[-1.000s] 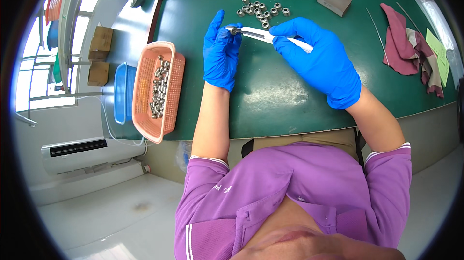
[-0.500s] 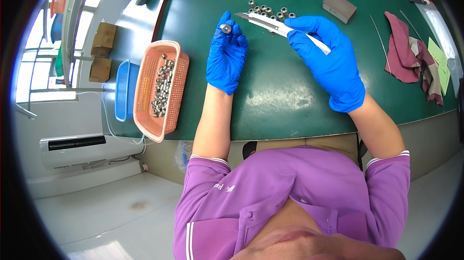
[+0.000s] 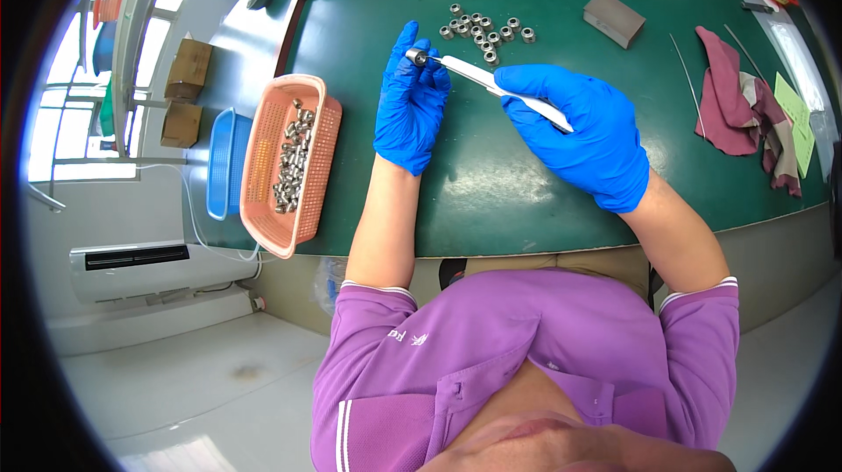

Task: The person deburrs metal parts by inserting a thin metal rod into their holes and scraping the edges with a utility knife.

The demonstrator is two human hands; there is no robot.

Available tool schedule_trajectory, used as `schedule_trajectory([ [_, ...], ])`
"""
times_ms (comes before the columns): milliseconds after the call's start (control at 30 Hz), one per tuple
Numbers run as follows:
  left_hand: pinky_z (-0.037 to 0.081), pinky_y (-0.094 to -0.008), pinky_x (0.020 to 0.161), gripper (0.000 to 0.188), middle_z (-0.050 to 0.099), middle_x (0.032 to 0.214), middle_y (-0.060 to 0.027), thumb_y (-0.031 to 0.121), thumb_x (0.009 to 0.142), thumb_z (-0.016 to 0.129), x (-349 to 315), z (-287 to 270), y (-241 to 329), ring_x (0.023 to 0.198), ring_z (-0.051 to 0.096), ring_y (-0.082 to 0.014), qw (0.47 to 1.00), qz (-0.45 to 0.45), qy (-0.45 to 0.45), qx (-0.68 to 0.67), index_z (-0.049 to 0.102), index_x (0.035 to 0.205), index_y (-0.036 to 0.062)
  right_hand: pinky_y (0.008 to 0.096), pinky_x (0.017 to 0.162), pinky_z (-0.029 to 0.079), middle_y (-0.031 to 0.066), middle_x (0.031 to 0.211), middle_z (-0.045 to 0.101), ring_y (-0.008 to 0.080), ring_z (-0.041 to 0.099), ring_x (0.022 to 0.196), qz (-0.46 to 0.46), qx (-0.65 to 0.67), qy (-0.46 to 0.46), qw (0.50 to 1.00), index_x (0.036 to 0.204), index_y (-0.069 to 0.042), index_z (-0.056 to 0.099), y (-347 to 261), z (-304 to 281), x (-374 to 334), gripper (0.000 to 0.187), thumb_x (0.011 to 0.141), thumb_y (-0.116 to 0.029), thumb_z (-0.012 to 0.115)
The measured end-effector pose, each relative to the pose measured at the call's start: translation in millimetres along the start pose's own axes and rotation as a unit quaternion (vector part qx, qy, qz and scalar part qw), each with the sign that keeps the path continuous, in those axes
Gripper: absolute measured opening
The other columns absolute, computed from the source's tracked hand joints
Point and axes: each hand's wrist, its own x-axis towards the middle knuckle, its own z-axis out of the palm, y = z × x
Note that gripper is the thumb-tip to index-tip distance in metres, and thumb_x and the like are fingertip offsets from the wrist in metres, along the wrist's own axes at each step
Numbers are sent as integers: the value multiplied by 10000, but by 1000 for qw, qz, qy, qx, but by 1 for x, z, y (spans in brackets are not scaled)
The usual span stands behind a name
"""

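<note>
Okay, green desk [image 3: 526, 222] underneath; right hand [image 3: 583, 125] on the right, grip clamped round white knife [image 3: 471, 74]: looks light, stiff, sharp-tipped, best taken by its handle. Left hand [image 3: 408, 121] on the left, grip pinched on small metal collar [image 3: 417, 57], raised over the desk: likely hard, dense for its size, maybe slippery; hold by the outer wall, clear of the knife. Versus half a second ago, knife tip has swung onto the collar's hollow end, can't tell if inside; collar now tilts rightward.

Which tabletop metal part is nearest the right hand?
The metal part lowest in the cluster as pictured; all others there sit farther from the right hand.
</note>
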Motion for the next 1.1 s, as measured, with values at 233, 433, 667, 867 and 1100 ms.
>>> schedule_trajectory([
  [233, 484, -243, 803, 546, 569, 1030, -31, 126, 892, 573, 0, 6, -2, 935, 552, -120, 1000, -1, 8, 23, 325, 1371, 44, 345, 543, 488, 52, 728, 636, 242, 609, 624, -26, -31, 0, 999, 980, -190, 638, 1, -1, -1, 202, 782, -197, 682],
  [433, 504, -232, 790, 582, 578, 1036, -29, 151, 860, 621, 0, 5, -4, 911, 557, -109, 999, 5, 12, 43, 346, 1367, 72, 339, 572, 497, 43, 790, 646, 242, 621, 679, -57, -22, 1, 998, 991, -191, 642, 1, -1, -1, 222, 772, -181, 675],
  [667, 498, -227, 777, 603, 575, 974, -35, 177, 853, 639, 0, 3, -6, 793, 542, -92, 999, -2, 14, 43, 346, 1365, 54, 333, 562, 487, 40, 791, 629, 230, 610, 687, -79, -83, -52, 992, 1067, -200, 621, 0, -8, 1, 281, 788, -165, 636],
  [867, 492, -226, 751, 547, 565, 920, -34, 203, 894, 589, -2, 0, -6, 773, 530, -93, 998, -8, 46, 42, 349, 1357, 40, 330, 569, 486, 37, 791, 626, 228, 609, 712, -130, -273, -132, 944, 1069, -186, 617, -8, -10, 0, 288, 783, -158, 632],
  [1100, 470, -229, 690, 459, 556, 888, -40, 190, 929, 534, 0, 4, -7, 755, 514, -96, 999, -22, 48, -10, 376, 1326, 21, 340, 576, 498, 39, 811, 650, 236, 617, 690, -34, -12, 5, 999, 1015, -181, 638, 6, 0, -3, 242, 776, -182, 675],
])
